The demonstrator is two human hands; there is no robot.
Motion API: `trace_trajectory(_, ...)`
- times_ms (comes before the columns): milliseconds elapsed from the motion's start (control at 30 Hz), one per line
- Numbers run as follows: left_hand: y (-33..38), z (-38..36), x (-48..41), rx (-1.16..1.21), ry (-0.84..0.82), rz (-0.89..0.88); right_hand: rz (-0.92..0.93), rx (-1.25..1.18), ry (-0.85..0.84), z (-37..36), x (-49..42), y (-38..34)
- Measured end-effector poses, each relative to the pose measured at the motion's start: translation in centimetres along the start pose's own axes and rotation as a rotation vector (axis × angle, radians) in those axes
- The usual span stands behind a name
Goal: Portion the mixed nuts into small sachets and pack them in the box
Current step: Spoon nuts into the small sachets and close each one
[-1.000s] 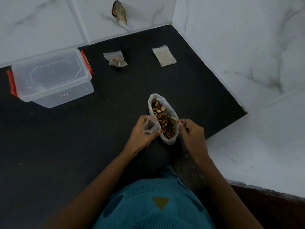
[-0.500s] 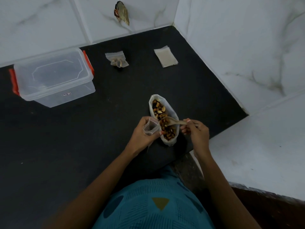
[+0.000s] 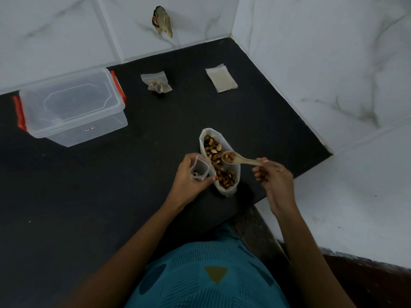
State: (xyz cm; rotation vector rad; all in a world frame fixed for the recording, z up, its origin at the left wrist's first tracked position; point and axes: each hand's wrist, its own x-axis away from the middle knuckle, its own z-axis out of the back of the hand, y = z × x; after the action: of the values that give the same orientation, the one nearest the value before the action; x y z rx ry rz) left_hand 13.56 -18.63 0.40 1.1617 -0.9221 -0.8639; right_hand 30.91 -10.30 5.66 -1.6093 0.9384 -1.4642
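An open bag of mixed nuts (image 3: 224, 174) stands on the black counter (image 3: 111, 207). My left hand (image 3: 189, 181) grips a small clear sachet (image 3: 199, 168) held open just left of the bag, with a nut or two inside. My right hand (image 3: 272, 176) pinches the handle of a pale spoon (image 3: 235, 158) whose bowl carries a few nuts above the bag's right rim. A filled sachet (image 3: 156, 83) lies further back. A lidded clear box with red clips (image 3: 71, 107) sits at the left.
A stack of flat empty sachets (image 3: 221, 77) lies at the back right of the counter. White marble walls close the back and right. A lower white ledge (image 3: 355, 196) runs to the right of the counter's edge.
My right hand has drawn back to the right and lifted the spoon out of the nuts with a small load in its bowl. The left hand keeps the sachet beside the bag.
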Motion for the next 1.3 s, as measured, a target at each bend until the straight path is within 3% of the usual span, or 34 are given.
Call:
trace_trajectory(267,1.1,-0.4,0.1,-0.046,0.093,-0.053,0.065,0.004,-0.169,-1.5,3.5,-3.5)
trace_trajectory(600,2.5,-0.7,0.7,0.051,0.103,-0.095,0.701,0.773,-0.293,-5.0,6.3,-2.1)
trace_trajectory(867,3.2,-0.2,0.6,0.046,-0.126,-0.122,0.925,0.79,-0.341,-5.0,6.0,-1.6)
trace_trajectory(1100,3.3,0.0,0.4,0.02,0.056,-0.219,1.036,0.904,-0.388,-3.6,5.9,-2.5)
trace_trajectory(1300,3.1,0.2,0.1,0.036,0.036,-0.139,1.041,0.823,-0.358,-3.3,5.9,-2.5)
